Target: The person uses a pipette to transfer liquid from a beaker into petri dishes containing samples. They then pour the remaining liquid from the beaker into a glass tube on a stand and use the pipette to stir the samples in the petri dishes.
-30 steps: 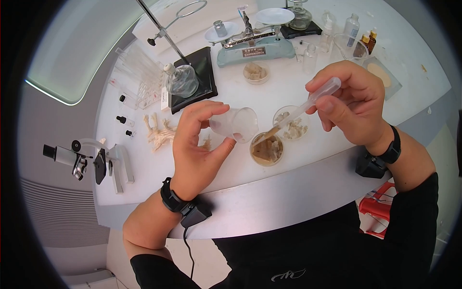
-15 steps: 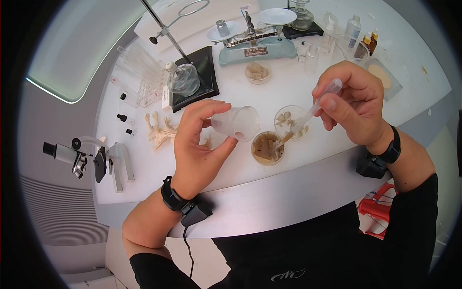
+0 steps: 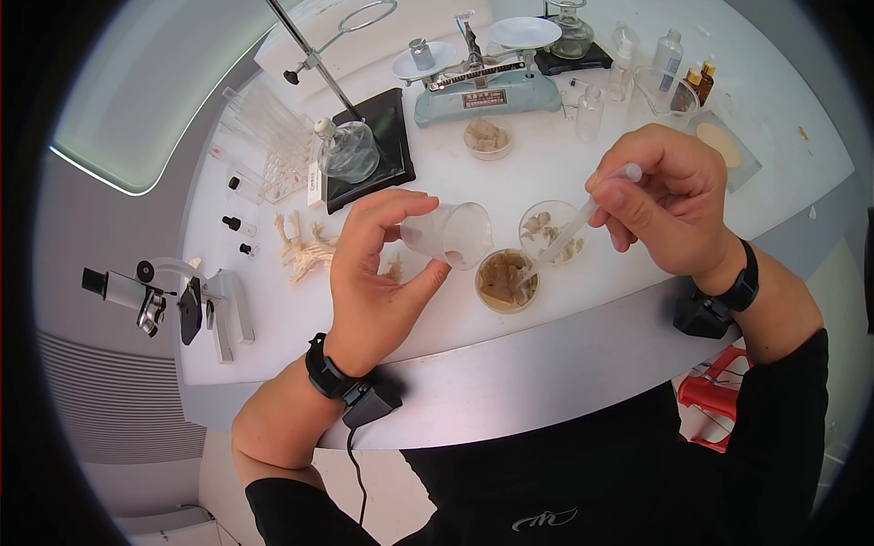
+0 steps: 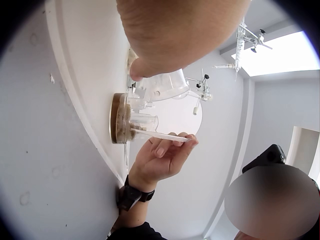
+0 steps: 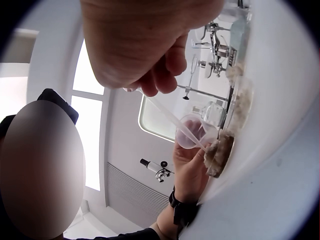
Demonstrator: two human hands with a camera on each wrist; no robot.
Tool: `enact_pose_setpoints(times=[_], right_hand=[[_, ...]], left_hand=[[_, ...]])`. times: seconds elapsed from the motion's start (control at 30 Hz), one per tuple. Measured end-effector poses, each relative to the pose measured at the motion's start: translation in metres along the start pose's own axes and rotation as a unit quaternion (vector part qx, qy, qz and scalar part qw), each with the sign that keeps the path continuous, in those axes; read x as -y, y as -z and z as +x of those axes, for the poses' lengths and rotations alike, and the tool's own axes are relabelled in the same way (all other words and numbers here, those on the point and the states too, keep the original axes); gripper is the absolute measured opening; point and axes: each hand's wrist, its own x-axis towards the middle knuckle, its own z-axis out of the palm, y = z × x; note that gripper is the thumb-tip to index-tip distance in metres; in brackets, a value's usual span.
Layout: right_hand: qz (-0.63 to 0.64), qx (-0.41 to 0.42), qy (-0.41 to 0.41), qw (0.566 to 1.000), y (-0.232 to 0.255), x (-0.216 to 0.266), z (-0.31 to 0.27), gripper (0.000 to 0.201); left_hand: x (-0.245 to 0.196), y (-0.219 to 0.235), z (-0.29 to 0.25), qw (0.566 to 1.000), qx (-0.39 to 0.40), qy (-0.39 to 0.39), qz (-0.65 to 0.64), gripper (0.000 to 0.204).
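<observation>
My left hand (image 3: pixel 373 273) holds a clear plastic cup (image 3: pixel 432 232) tipped on its side, thumb below and fingers above, its mouth towards the right. In my right hand (image 3: pixel 669 205) a clear plastic dropper (image 3: pixel 566 232) is pinched between thumb and forefinger at the bulb. Its stem slants down into a petri dish (image 3: pixel 506 310) of brown liquid with pieces in it. Seen in the right wrist view, the dropper's tip reaches pale brown lumps (image 5: pixel 215 157). Behind this dish lies a second petri dish (image 3: pixel 546 201) with pale chunks.
Further back are a third dish (image 3: pixel 492 156) of lumps, a balance scale (image 3: pixel 487 105), and a ring stand (image 3: pixel 391 168) with a glass spirit lamp (image 3: pixel 348 155). Root-like pale pieces (image 3: pixel 305 250) and a microscope (image 3: pixel 218 309) are at left. Bottles (image 3: pixel 667 59) and a beaker (image 3: pixel 660 105) stand back right.
The dropper's tip has moved from the dish's left to its right side. Brown liquid seen in the stem earlier no longer shows there. The right fingers have closed further over the bulb.
</observation>
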Motion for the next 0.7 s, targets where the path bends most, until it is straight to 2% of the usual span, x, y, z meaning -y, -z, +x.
enact_pose_setpoints(times=[0.37,0.47,0.53,0.7], right_hand=[[-0.022,0.008,0.008,1.0,0.0016,-0.0011,0.0003,0.007],[-0.008,-0.01,-0.013,1.0,-0.0002,0.0012,0.0017,0.007],[0.015,-0.022,-0.012,1.0,-0.001,-0.0005,0.0022,0.008],[0.012,-0.011,-0.01,1.0,0.0013,-0.0038,0.0004,0.009]], left_hand=[[-0.001,-0.0011,0.0006,1.0,0.0,-0.002,-0.002,0.062],[-0.0028,-0.0023,0.0013,0.999,-0.028,0.006,-0.016,0.059],[0.0007,0.0006,0.0003,1.0,0.004,-0.013,-0.004,0.061],[-0.0011,0.0008,0.0011,1.0,0.008,-0.017,-0.009,0.06]])
